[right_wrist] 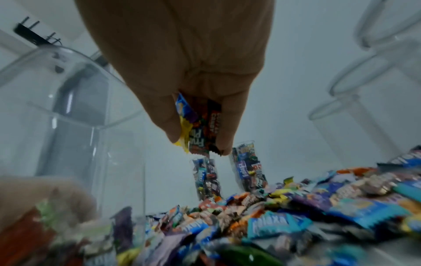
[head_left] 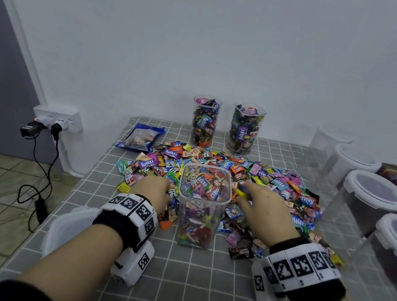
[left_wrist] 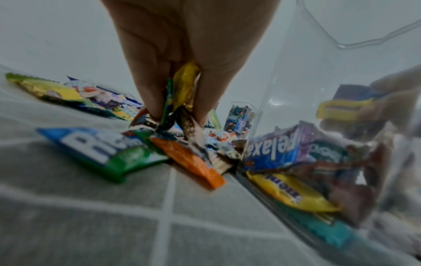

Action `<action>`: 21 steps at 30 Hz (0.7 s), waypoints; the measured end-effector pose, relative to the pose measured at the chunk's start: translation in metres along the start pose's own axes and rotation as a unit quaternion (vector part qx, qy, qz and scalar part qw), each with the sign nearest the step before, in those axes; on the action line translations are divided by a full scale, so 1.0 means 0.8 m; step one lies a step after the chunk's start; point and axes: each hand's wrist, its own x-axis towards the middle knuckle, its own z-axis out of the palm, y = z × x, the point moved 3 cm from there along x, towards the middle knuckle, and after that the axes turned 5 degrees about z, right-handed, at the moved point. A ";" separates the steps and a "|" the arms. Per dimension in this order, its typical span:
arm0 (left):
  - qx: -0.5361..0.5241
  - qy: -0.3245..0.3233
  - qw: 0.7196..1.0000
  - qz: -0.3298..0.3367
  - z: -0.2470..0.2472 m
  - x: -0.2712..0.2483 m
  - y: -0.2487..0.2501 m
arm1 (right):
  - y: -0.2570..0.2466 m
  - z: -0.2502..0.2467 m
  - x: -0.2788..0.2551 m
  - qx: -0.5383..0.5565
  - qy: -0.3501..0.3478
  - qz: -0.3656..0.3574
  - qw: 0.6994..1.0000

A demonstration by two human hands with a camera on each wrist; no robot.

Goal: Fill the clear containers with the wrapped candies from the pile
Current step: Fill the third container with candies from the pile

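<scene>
- Writing on the wrappers: "Relaxa" shows on many candies of the pile (head_left: 260,185), and reversed on a purple-blue one seen through the wall of the near container (head_left: 202,205).
- Left hand (head_left: 153,189): its grip pinches a small bunch of candies (left_wrist: 182,93), yellow and green among them, just left of the near container.
- Right hand (head_left: 265,210): its grip pinches several wrappers (right_wrist: 198,126), one yellow-edged, one dark with "CANDY" legible, just right of that container's rim, above the pile.
- Beyond both grips, two full tall containers (head_left: 204,121) (head_left: 245,129) stand by the wall.
- Right of the right grip, lidded tubs (head_left: 371,199) line the tabletop (head_left: 193,295) edge.
- Left of the left grip, farther back, lies a blue bag (head_left: 140,137).
</scene>
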 end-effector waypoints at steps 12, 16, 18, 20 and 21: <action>-0.041 0.055 0.997 -0.021 -0.014 -0.008 -0.011 | -0.064 -0.049 -0.014 0.118 0.170 -0.137 0.969; -0.067 0.072 0.995 -0.029 -0.016 -0.009 -0.014 | -0.083 -0.043 -0.020 0.114 0.161 -0.164 0.967; -0.070 0.074 0.994 -0.030 -0.017 -0.011 -0.013 | -0.089 -0.038 -0.021 0.106 0.150 -0.169 0.968; -0.076 0.078 0.994 -0.028 -0.018 -0.012 -0.012 | -0.091 -0.036 -0.021 0.102 0.134 -0.172 0.971; -0.082 0.082 0.993 -0.026 -0.018 -0.013 -0.012 | -0.092 -0.036 -0.020 0.102 0.128 -0.172 0.971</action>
